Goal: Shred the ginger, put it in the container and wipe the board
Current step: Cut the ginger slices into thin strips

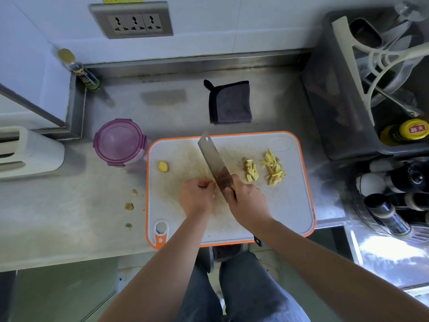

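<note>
A white cutting board (287, 205) with an orange rim lies on the steel counter. My right hand (247, 201) grips the handle of a cleaver (212, 159), blade down on the board. My left hand (197, 194) has its fingers curled against the blade's left side, apparently holding ginger that is hidden under them. Two heaps of shredded ginger (274, 167) lie on the board's right part, and a single ginger slice (163, 166) at its left. A purple lidded container (119, 141) stands just left of the board. A dark folded cloth (229, 102) lies behind the board.
Ginger peel scraps (129, 206) lie on the counter left of the board. A bottle (80, 70) stands in the back left corner. A grey rack (343, 89) with utensils and bottles sits at the right, condiment bottles (392, 194) below it. A white appliance (27, 152) sits far left.
</note>
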Tool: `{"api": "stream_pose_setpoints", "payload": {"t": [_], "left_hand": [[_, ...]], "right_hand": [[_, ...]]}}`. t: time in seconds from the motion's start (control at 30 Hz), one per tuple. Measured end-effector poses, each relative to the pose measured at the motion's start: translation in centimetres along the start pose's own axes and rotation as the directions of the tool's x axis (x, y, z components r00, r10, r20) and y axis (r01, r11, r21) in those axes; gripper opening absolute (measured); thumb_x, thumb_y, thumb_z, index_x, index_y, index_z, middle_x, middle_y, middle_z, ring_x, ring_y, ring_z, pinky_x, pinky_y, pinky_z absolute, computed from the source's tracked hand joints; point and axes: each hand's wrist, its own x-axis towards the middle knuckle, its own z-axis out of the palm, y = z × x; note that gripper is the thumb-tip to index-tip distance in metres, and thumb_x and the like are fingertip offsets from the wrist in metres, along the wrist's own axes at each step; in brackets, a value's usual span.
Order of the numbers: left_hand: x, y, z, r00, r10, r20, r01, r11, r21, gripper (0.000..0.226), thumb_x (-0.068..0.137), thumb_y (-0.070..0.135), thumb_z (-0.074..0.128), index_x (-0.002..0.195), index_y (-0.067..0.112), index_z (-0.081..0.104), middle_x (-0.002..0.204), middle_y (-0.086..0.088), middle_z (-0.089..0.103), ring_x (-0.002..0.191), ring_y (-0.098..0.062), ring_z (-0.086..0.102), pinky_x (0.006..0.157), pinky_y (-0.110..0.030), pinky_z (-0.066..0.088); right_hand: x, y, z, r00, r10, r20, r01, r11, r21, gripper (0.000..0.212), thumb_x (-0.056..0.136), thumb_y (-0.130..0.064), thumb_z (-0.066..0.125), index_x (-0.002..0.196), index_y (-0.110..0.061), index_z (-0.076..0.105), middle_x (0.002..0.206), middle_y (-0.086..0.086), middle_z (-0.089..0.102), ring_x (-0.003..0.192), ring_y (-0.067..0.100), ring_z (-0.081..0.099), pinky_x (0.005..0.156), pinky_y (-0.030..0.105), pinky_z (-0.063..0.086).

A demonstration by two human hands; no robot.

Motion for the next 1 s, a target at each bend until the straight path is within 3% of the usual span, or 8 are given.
{"api": "stream_pose_setpoints", "payload": {"t": [0.13,0.3,0.53,0.8,1.0], "left_hand": [[0.1,-0.1,0.1,1.0,0.001,-0.016,-0.001,1.0,0.021,0.012,0.083,0.02,0.068,0.072,0.018,0.074,0.062,0.002,0.069,0.063,-0.017,0.066,0.064,-0.028,0.053],[0.3,-0.4,0.3,1.0,0.013,-0.024,-0.012,0.999,0.036,0.01,0.083,0.023,0.069,0.079,0.016,0.076,0.068,0.002,0.072,0.068,-0.017,0.069,0.067,-0.03,0.054],[0.4,-0.2,0.6,0.999,0.017,-0.04,-0.015,0.998,0.057,0.011,0.082,0.023,0.069,0.077,0.017,0.077,0.068,0.003,0.072,0.067,-0.014,0.067,0.054,-0.022,0.042],[0.9,0.0,0.4,1.0,0.003,-0.011,-0.003,0.997,0.077,0.013,0.081,0.015,0.066,0.074,0.015,0.077,0.063,0.001,0.071,0.061,-0.017,0.067,0.057,-0.023,0.05],[0.9,-0.1,0.3,1.0,0.014,-0.004,-0.013,0.997,0.07,0.014,0.081,0.018,0.066,0.072,0.016,0.077,0.06,0.002,0.069,0.059,-0.018,0.066,0.056,-0.024,0.049]], "right_hand": [[-0.1,0.0,-0.1,1.0,-0.022,0.005,0.023,0.999,-0.032,0.019,0.1,-0.027,0.037,0.111,-0.013,0.044,0.065,0.003,0.049,0.062,0.027,0.051,0.058,0.03,0.035],[-0.2,0.0,-0.1,0.999,-0.032,0.026,0.034,0.996,-0.083,0.02,0.101,-0.029,0.036,0.112,-0.014,0.043,0.065,0.003,0.047,0.061,0.026,0.048,0.057,0.03,0.035],[0.0,-0.6,-0.7,0.998,-0.048,0.051,0.054,0.99,-0.13,0.022,0.101,-0.023,0.034,0.117,-0.011,0.043,0.07,0.002,0.048,0.063,0.023,0.047,0.059,0.03,0.034],[0.9,-0.7,-0.9,0.994,-0.023,0.109,0.031,0.997,-0.072,0.019,0.1,-0.022,0.036,0.109,-0.009,0.046,0.071,0.004,0.049,0.064,0.023,0.049,0.057,0.031,0.036],[0.8,-1.1,-0.4,0.995,-0.032,0.089,0.046,0.986,-0.162,0.018,0.1,-0.02,0.036,0.112,-0.011,0.045,0.075,0.003,0.052,0.066,0.023,0.052,0.061,0.031,0.038]]}}
